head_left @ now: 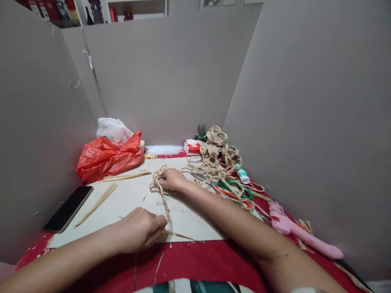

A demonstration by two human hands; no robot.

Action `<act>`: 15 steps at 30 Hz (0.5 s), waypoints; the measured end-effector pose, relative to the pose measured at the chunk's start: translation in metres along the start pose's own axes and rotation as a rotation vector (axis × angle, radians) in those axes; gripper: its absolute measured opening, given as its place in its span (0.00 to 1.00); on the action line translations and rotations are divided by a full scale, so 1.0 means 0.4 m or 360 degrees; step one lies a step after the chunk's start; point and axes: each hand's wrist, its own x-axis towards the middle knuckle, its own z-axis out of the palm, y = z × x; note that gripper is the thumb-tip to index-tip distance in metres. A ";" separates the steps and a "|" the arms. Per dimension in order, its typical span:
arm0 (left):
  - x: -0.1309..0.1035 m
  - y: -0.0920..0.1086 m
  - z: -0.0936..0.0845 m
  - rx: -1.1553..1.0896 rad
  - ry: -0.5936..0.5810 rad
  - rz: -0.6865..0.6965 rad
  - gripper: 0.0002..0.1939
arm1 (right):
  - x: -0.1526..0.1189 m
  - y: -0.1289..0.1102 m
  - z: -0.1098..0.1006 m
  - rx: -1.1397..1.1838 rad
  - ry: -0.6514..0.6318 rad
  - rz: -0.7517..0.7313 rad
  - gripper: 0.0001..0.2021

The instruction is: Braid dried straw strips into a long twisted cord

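Observation:
A braided straw cord [164, 199] runs between my two hands above a white board [189, 224]. My left hand [142, 228] is closed, pinching the cord's near end, from which loose strands stick out to the right and hang down. Farther off, my right hand [172, 180] has its fingers closed on a looped bunch of the same cord [157, 181]; its fingertips are partly hidden. To the right of that hand lies a tangled heap of braided cord [210, 158]. Flat straw strips [99, 203] rest on the board to the left.
Scissors with green and orange handles [235, 190] lie under the heap. A pink glue gun [305, 232] is at the right edge, a black phone [69, 208] at the left. Behind are a red plastic bag [110, 158], a tissue pack [192, 147] and pliers [201, 133]. Grey panels enclose the table.

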 end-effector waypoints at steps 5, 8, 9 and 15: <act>0.013 0.010 0.013 -0.0085 0.0017 0.0187 0.05 | 0.019 -0.026 0.044 0.1133 0.0211 0.0062 0.22; 0.025 0.016 0.019 -0.0158 -0.0006 0.0263 0.04 | 0.013 -0.042 0.031 0.1789 0.0242 0.0066 0.19; 0.028 0.018 0.019 -0.0189 -0.0006 0.0267 0.04 | 0.009 -0.045 0.021 0.1950 0.0210 0.0061 0.17; 0.040 0.006 -0.010 -0.0564 -0.0016 0.0124 0.08 | 0.004 -0.035 -0.043 0.2493 0.0129 -0.0090 0.18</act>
